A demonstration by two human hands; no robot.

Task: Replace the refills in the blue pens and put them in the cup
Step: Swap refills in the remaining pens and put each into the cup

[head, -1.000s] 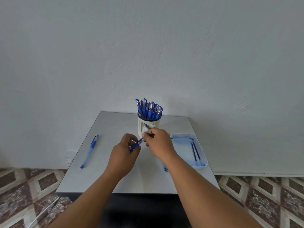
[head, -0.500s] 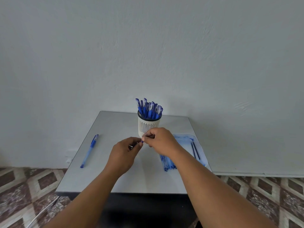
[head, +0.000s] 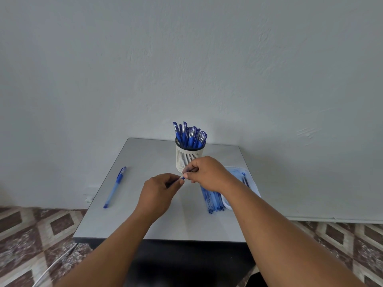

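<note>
**Mia:** What are the hands doing?

**Sam:** Both hands meet over the middle of the grey table (head: 145, 224). The left hand (head: 158, 193) has its fingers curled round a blue pen (head: 182, 178). Only a tiny blue bit of it peeks out between the two hands. The right hand (head: 208, 176) pinches that end with its thumb and fingers.

**Mia:** Which step is that?

**Sam:** I think the pen is being screwed shut or open at the tip. I cannot tell which, because the hands hide most of it.

**Mia:** Where are the other pens?

**Sam:** The white slotted cup (head: 187, 159) stands just behind the hands, full of blue pens (head: 189, 135). One more capped blue pen (head: 115, 187) lies alone on the left side of the table, well apart from the hands.

**Mia:** And the refills?

**Sam:** A bunch of thin refills (head: 213, 200) lies under the right wrist, beside a pale blue tray (head: 251, 188). The tray holds a couple of dark thin sticks (head: 245, 181).

**Mia:** What comes next?

**Sam:** If the pen is done, it needs to go tip down into the cup. The cup is crowded, so a gentle, straight push is wise. Then the lone pen on the left likely needs its turn.
</note>
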